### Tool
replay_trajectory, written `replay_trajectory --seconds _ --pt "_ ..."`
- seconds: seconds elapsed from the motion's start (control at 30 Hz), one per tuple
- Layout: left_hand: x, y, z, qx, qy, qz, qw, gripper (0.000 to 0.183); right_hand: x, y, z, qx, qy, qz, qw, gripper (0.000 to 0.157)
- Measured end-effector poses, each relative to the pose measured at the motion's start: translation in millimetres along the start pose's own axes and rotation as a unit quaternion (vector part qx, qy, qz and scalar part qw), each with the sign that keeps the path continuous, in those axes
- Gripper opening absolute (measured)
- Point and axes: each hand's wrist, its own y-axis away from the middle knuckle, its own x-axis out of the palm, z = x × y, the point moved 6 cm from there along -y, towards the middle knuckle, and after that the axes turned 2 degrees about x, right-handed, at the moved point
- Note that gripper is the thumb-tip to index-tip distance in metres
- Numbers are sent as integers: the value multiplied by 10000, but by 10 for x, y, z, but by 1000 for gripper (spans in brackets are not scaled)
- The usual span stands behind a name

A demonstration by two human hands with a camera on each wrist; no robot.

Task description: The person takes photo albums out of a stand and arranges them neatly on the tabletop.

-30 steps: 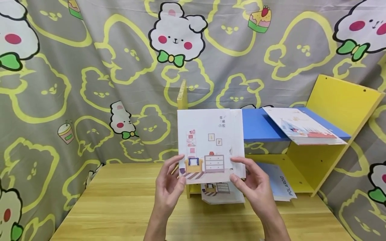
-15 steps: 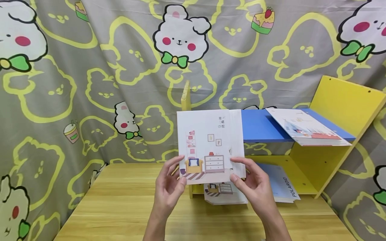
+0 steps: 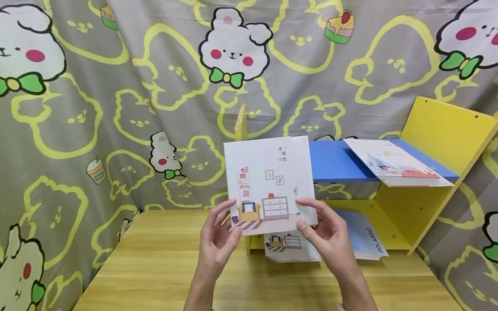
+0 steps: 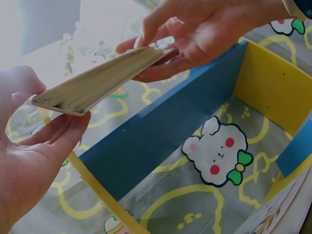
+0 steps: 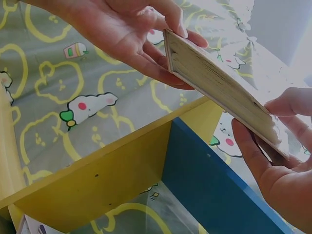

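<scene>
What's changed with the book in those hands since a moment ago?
The held book has tilted slightly, its top swinging a little left and its upper right corner rising. The left hand and right hand keep their grip; the Polaroid book lies as before.

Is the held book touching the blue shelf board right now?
Apart. The left wrist view shows patterned curtain in the gap between the held book and the blue shelf board.

Yel/blue shelf (image 3: 443, 138) on tbl (image 3: 155, 259); white bk (image 3: 397, 162) on blue bd (image 3: 334, 162), POLAROID bk (image 3: 359, 235) below.
</scene>
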Motion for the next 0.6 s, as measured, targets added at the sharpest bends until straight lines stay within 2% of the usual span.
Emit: replay_trajectory --seconds 0.6 --pt "-158 29 -190 60 -125 -12 9999 57 215 -16 94 -35 -78 185 9998 45"
